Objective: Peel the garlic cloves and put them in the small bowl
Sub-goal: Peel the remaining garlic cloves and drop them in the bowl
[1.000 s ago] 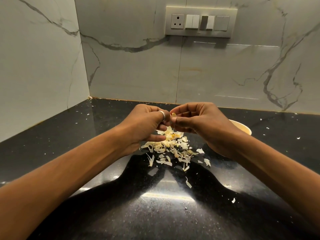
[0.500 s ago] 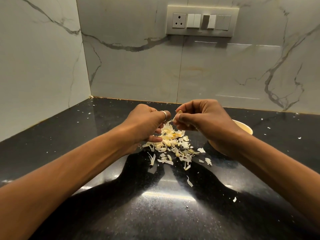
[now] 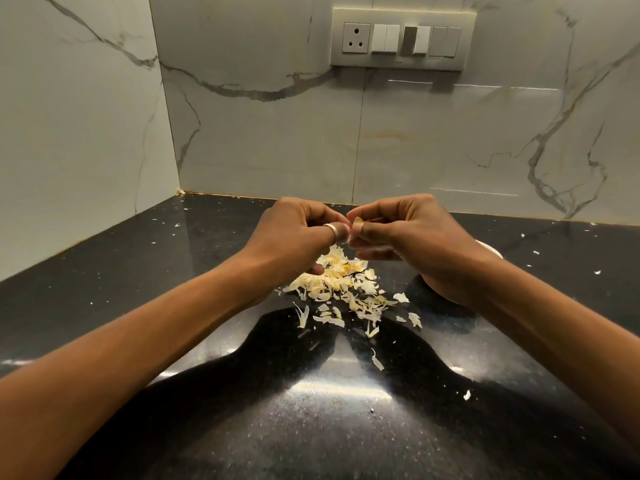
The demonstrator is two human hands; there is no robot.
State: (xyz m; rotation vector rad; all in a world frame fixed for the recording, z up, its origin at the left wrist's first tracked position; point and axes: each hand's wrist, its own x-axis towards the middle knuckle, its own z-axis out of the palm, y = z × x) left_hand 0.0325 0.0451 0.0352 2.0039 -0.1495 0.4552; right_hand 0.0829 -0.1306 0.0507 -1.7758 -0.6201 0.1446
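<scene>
Peeling continues at black stone bench (image 3: 104, 271)
Left hand (image 3: 298, 233) and right hand (image 3: 415, 237), briefly parted, again pinch the small pale garlic clove (image 3: 357, 221).

A glossy black speckled tabletop (image 3: 104, 306) meets white, grey-veined marble wall tiles (image 3: 259, 133) in a corner at the left. High on the back wall sits a switch panel (image 3: 401, 38) with one socket (image 3: 355, 37) and several rocker switches
</scene>
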